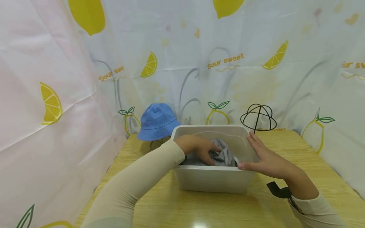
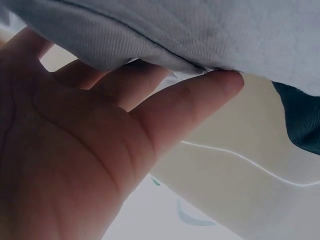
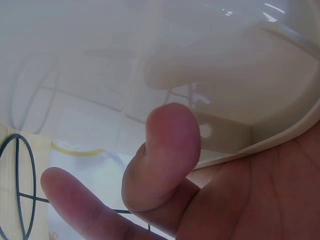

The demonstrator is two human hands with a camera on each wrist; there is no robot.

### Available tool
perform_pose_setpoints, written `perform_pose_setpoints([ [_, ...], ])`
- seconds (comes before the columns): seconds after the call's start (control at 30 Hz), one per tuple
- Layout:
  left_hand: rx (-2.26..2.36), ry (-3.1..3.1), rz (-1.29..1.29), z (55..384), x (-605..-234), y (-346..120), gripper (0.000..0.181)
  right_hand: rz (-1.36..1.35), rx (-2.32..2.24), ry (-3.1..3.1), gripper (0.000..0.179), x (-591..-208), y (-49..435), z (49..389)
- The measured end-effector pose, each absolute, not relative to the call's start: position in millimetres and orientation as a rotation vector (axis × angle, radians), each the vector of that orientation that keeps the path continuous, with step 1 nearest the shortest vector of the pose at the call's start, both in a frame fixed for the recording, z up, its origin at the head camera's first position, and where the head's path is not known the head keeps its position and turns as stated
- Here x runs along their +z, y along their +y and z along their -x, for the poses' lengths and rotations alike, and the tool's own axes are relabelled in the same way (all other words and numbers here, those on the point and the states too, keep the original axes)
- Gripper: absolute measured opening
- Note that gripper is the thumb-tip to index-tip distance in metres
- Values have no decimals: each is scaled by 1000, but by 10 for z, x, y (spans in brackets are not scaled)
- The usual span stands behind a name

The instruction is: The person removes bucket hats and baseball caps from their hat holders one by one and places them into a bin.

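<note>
A white plastic bin stands on the table with a crumpled grey ribbed cloth inside. My left hand reaches down into it, fingers spread and touching that cloth. In the left wrist view, the grey cloth drapes over the extended fingers, hiding some of their tips. A dark piece of fabric hangs beside it. On the bin's right side rests my right hand, thumb at the near corner of the rim and fingers along the side. The right wrist view shows its fingertips against the glossy wall.
Behind the bin to the left, a blue bucket hat sits on a wire stand. A bare black wire hat stand is at the back right. Lemon-print sheets enclose the wooden table at the back and sides.
</note>
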State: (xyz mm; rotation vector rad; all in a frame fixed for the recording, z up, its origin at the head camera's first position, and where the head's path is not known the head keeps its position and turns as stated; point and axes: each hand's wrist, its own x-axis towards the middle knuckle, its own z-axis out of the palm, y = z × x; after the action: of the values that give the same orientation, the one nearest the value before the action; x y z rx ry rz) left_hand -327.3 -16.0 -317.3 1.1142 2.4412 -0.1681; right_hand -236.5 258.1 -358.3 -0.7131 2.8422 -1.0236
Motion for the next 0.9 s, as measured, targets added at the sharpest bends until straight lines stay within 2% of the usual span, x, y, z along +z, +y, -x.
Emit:
perform_pose_setpoints([
  [0.37, -80, 2494, -1181, 3263, -2970, -248, 95, 710, -1015, 2851, 118, -3585, 2588, 2387],
  [0.57, -48, 2535, -1248, 3268, -2855, -355, 95, 705, -1017, 2853, 118, -3586, 2592, 2386],
  [0.9, 19, 2620, -1076, 3291, -2729, -620, 100, 712, -1027, 2852, 118, -3613, 2586, 2387],
])
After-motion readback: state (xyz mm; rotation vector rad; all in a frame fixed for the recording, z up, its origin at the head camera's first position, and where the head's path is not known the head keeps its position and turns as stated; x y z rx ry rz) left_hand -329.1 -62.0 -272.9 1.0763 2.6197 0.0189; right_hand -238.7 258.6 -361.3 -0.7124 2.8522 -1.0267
